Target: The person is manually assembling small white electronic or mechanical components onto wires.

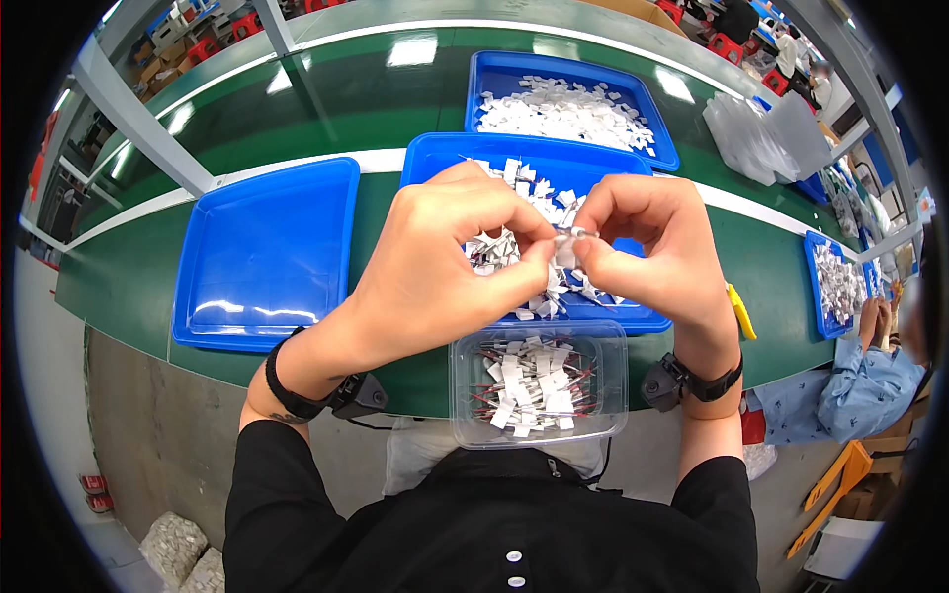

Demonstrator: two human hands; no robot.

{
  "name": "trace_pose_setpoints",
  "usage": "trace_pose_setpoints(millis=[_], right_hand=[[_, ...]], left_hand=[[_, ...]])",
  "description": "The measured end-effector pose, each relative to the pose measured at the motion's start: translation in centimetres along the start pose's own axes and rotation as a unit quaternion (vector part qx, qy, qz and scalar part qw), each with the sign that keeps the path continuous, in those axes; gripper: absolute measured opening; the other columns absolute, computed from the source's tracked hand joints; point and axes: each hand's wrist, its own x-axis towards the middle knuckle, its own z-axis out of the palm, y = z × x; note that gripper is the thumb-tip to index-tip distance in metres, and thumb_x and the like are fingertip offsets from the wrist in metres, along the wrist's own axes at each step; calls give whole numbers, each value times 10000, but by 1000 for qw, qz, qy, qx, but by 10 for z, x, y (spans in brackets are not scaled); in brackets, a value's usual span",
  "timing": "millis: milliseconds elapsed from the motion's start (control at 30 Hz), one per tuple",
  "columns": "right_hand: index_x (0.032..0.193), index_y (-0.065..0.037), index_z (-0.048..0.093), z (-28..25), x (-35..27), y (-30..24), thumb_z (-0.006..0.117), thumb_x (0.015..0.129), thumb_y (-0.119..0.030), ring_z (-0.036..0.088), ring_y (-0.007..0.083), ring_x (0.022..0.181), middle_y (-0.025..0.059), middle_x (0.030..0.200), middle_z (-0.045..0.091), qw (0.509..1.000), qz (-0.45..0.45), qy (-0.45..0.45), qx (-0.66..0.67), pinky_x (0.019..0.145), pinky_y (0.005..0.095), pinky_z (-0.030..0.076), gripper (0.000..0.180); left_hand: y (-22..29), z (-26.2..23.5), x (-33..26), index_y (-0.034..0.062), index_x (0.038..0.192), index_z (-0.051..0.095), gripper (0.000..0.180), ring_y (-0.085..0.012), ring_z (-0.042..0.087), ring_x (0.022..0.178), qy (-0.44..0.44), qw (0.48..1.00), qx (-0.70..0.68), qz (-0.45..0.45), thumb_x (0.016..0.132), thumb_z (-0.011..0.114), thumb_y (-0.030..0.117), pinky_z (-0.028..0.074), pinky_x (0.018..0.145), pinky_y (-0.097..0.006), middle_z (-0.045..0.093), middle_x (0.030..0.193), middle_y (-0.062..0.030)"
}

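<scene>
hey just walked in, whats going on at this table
The left hand and right hand pinch a small white piece between them, above a blue tray of loose white pieces. It is too blurred to make out in detail. On the near side, a clear plastic box holds white pieces with dark red leads. Beyond lies another blue tray of white pieces.
</scene>
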Motion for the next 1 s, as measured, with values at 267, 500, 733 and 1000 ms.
trace_pose_setpoints(millis=[267, 500, 733, 1000], right_hand=[[814, 6, 658, 5, -1, 8, 713, 842, -75, 599, 137, 567, 85, 645, 623, 972, -143, 22, -184, 558, 257, 483, 102], [791, -44, 698, 6, -5, 3, 748, 784, -201, 652, 276, 598, 126, 641, 650, 929, -70, -149, -333, 555, 360, 491, 165], [918, -34, 700, 41, -29, 19, 692, 817, -162, 652, 326, 662, 137, 687, 662, 837, -35, -270, -474, 605, 415, 502, 163], [912, -15, 625, 56, -38, 46, 690, 689, -35, 668, 307, 608, 120, 624, 627, 783, -126, -294, -534, 509, 404, 493, 233]], left_hand=[[-5, -13, 4, 3, 864, 670, 66, -189, 570, 731, -116, 993, 27, 7, 839, 689, 61, 453, 656, -304, 648, 786, -79], [-23, -18, 10, 24, 1027, 683, 212, -136, 539, 602, -121, 983, 87, -111, 830, 702, 99, 448, 602, -285, 645, 702, -49], [-19, -15, 6, 34, 1043, 703, 244, -120, 478, 565, -69, 989, 108, -78, 828, 729, 146, 403, 549, -270, 602, 635, -42], [-18, -12, 2, 33, 961, 725, 179, -138, 515, 562, -72, 991, 102, -36, 840, 721, 166, 413, 544, -274, 632, 641, -56]])
